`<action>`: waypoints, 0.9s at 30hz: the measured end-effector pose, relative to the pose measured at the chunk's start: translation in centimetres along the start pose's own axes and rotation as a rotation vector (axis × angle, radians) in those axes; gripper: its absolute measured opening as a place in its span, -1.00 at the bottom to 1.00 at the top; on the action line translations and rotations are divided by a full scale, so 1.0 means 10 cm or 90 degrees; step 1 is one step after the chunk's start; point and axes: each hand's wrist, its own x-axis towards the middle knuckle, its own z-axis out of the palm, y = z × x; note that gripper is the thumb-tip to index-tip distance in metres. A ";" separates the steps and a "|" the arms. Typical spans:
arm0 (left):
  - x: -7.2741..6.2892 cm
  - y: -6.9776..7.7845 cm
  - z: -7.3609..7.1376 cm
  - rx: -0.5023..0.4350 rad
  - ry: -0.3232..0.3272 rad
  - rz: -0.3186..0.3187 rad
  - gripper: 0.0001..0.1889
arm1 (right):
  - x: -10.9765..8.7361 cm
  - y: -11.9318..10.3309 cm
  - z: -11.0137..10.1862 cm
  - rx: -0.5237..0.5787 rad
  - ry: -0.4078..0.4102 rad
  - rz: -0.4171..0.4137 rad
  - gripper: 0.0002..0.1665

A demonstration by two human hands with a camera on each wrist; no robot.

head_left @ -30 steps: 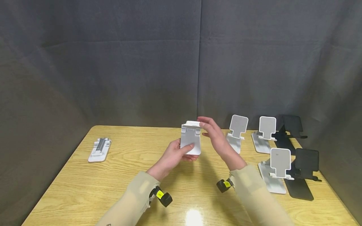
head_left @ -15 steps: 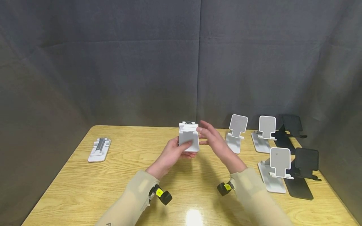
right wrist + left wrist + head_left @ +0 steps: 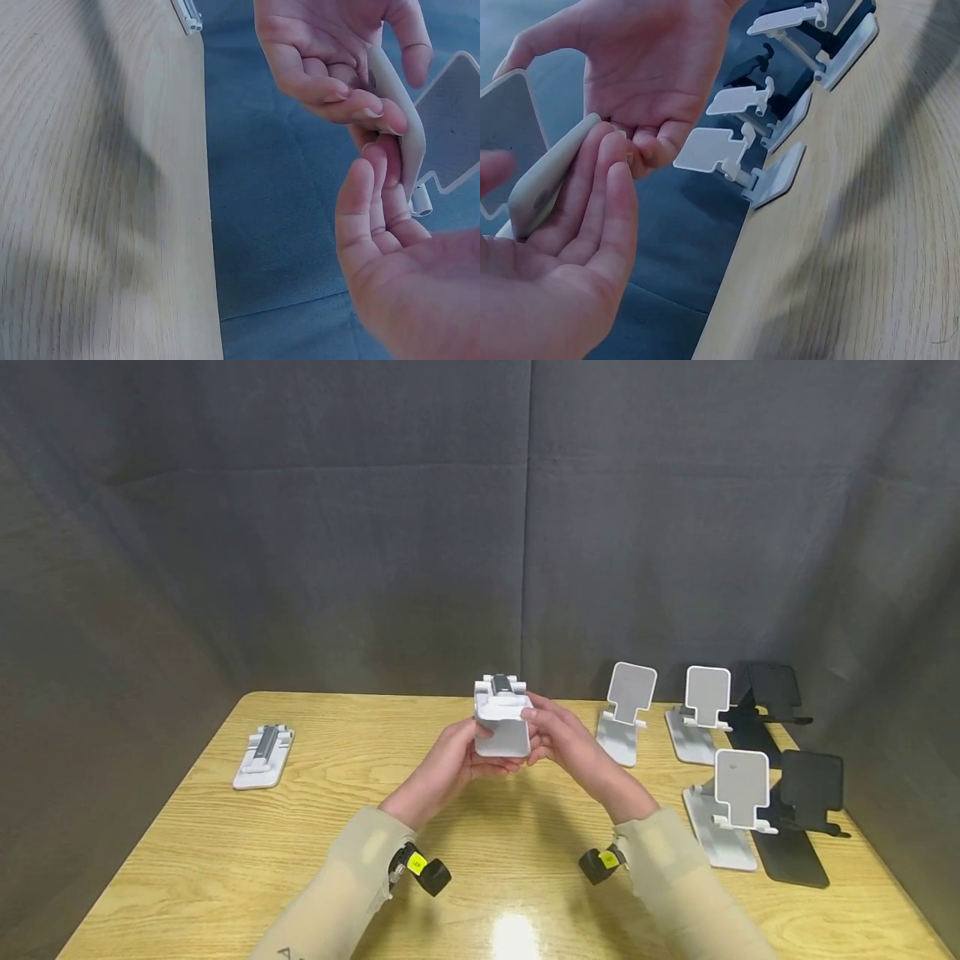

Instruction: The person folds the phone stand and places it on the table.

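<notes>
A white phone stand (image 3: 504, 737) is held above the middle of the table, its grey-padded plate (image 3: 514, 131) swung away from its base (image 3: 399, 120). My left hand (image 3: 448, 758) grips the stand from the left, fingers curled beneath the base and the thumb partly hidden behind the plate. From the other side my right hand (image 3: 568, 745) holds it too; its thumb is at the plate's right edge and its fingers lie under the base. In the right wrist view, the fingertips of both hands meet beneath the base.
A folded white phone stand (image 3: 264, 757) lies at the table's left. On the right are several unfolded stands, among them a white stand (image 3: 632, 697), another white one (image 3: 742, 789) and a black one (image 3: 810, 793). A dark curtain (image 3: 375, 568) hangs behind the table (image 3: 300, 860).
The held stand's plate has tilted down toward me, so its hinge arm now shows on top. My right fingers have moved from its upper edge to its right side and underside.
</notes>
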 end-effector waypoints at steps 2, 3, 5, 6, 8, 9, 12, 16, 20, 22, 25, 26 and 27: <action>-0.01 0.00 -0.01 -0.018 -0.001 -0.002 -0.47 | 0.00 0.00 0.00 0.002 -0.004 0.003 -0.16; -0.01 0.00 -0.02 -0.032 0.001 -0.002 -0.45 | 0.00 0.00 0.00 0.005 -0.004 0.005 -0.15; 0.00 0.00 -0.03 -0.055 0.004 -0.002 -0.41 | -0.01 0.00 0.00 0.007 -0.006 0.007 -0.16; 0.00 0.00 -0.03 -0.066 0.005 -0.001 -0.40 | 0.00 0.01 0.00 0.008 -0.007 0.007 -0.16; 0.00 0.00 -0.04 -0.080 0.004 0.000 -0.37 | 0.00 0.01 0.00 0.009 -0.007 0.007 -0.15; 0.00 0.00 -0.05 -0.081 0.003 0.000 -0.35 | 0.00 0.01 0.00 0.009 -0.007 0.008 -0.15; 0.01 0.01 -0.06 -0.076 0.001 -0.005 -0.28 | 0.00 0.02 0.00 0.009 -0.005 0.010 -0.17; 0.01 0.01 -0.06 -0.066 0.005 -0.006 -0.22 | 0.00 0.03 0.01 -0.001 0.004 0.016 -0.19; 0.01 0.00 -0.05 -0.053 0.013 0.001 -0.25 | 0.00 0.04 0.01 -0.020 0.013 0.026 -0.18; 0.01 0.00 -0.05 -0.046 0.014 0.004 -0.28 | 0.00 0.04 0.01 -0.029 0.015 0.028 -0.18; 0.01 -0.01 -0.06 -0.039 0.015 0.007 -0.30 | 0.00 0.05 0.01 -0.035 0.017 0.031 -0.18; 0.01 -0.01 -0.06 -0.039 0.016 0.007 -0.30 | -0.01 0.05 0.01 -0.036 0.017 0.031 -0.18; 0.01 -0.01 -0.05 -0.040 0.018 0.007 -0.31 | -0.01 0.05 0.01 -0.037 0.015 0.031 -0.17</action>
